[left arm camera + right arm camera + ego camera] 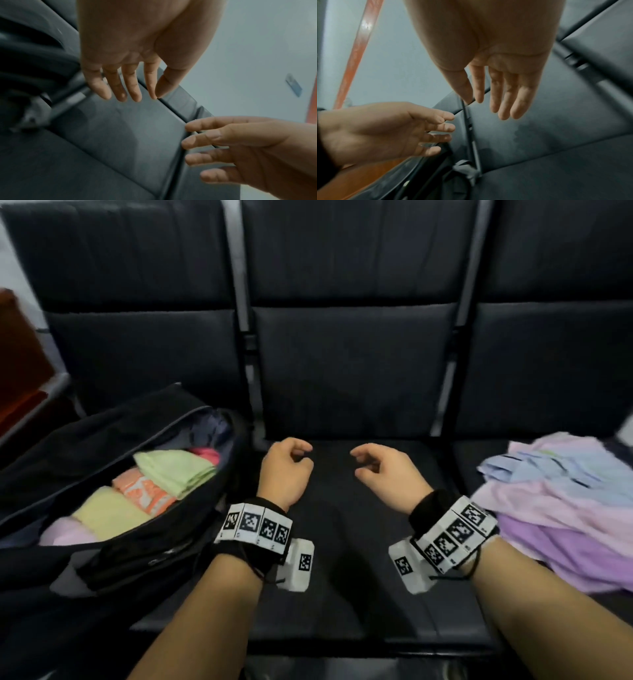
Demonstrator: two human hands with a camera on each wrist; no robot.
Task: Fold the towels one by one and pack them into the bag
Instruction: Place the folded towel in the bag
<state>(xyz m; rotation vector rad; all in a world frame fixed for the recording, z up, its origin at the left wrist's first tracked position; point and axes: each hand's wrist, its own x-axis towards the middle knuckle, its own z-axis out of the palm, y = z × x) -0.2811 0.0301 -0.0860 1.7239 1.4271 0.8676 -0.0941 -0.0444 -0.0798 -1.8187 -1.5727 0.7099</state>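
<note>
An open black bag lies on the left seat, with several folded towels inside: a green one, an orange one, a yellow one and a pink one. A loose pile of unfolded towels, lilac, blue and purple, sits on the right seat. My left hand and right hand hover above the middle seat, both with relaxed fingers and holding nothing. The wrist views show the left hand and the right hand open and empty.
Black padded seats with backrests run across the view, joined by metal frame bars. An orange-brown piece of furniture stands at the far left against a pale wall.
</note>
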